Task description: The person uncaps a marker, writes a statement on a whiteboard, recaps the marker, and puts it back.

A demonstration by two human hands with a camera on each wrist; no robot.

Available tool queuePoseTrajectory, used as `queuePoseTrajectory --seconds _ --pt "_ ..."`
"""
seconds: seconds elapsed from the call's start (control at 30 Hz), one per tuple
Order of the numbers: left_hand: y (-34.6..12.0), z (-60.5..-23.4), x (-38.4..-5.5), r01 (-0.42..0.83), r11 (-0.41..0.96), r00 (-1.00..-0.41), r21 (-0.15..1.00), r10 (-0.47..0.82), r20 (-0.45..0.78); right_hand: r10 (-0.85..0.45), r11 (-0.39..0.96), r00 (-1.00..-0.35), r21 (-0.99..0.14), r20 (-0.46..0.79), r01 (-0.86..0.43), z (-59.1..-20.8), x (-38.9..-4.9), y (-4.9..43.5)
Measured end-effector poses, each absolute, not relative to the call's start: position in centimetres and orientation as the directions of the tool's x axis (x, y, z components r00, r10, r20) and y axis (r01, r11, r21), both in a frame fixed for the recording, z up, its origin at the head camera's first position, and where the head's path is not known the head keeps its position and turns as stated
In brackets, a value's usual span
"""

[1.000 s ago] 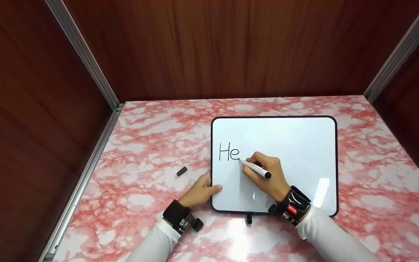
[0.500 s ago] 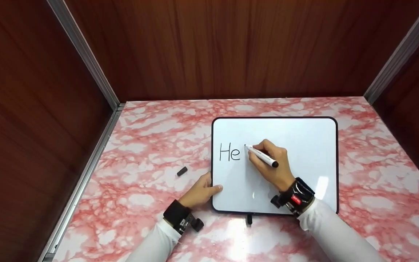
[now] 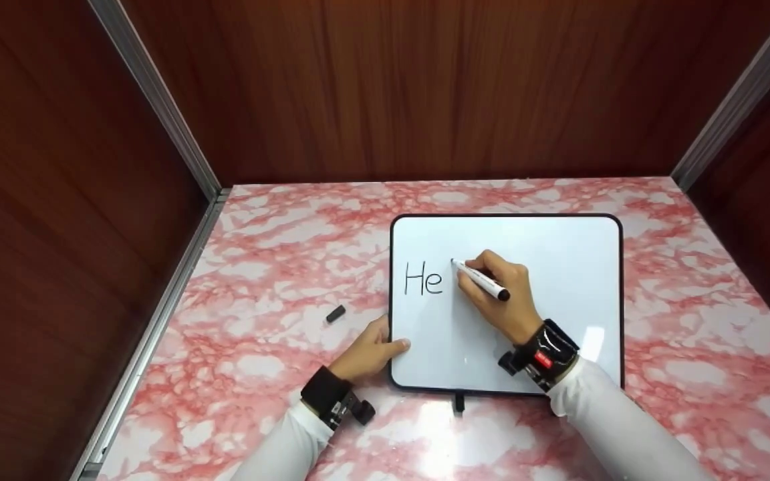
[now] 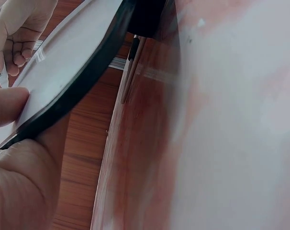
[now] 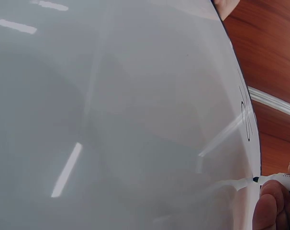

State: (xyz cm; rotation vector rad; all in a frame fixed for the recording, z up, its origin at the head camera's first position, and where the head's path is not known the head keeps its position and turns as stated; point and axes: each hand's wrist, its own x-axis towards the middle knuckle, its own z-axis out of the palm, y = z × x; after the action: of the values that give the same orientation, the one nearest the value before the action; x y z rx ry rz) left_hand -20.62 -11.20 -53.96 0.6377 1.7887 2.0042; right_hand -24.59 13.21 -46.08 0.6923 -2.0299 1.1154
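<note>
A black-framed whiteboard (image 3: 539,240) bears the handwritten letters "He" (image 3: 423,279) at its left. My left hand (image 3: 366,351) grips the board's left edge, thumb on the white face and fingers behind; the left wrist view shows the thumb (image 4: 8,105) over the dark rim. My right hand (image 3: 502,297) pinches a white marker (image 3: 482,279) with a black end, its tip right at the board's surface just right of the "e". In the right wrist view the dark marker tip (image 5: 256,179) meets its reflection on the glossy board.
The table (image 3: 258,267) has a red and white marbled top. A black marker cap (image 3: 335,314) lies left of the board. A small black piece (image 3: 459,403) sticks out below the board's lower edge. Dark wood panels (image 3: 398,93) enclose the back and sides.
My right hand has moved up and slightly right with the marker, from the end of the "e" to a spot higher beside it. My left hand stays on the board's edge.
</note>
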Motion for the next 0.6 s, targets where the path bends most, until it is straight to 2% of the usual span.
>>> queuePoseTrajectory --seconds 0.6 --pt "-11.2 -53.8 -20.5 0.021 -0.072 -0.844 0.997 0.533 0.056 -0.159 0.479 -0.618 -0.487 0.770 -0.730 -47.0 -23.1 13.1"
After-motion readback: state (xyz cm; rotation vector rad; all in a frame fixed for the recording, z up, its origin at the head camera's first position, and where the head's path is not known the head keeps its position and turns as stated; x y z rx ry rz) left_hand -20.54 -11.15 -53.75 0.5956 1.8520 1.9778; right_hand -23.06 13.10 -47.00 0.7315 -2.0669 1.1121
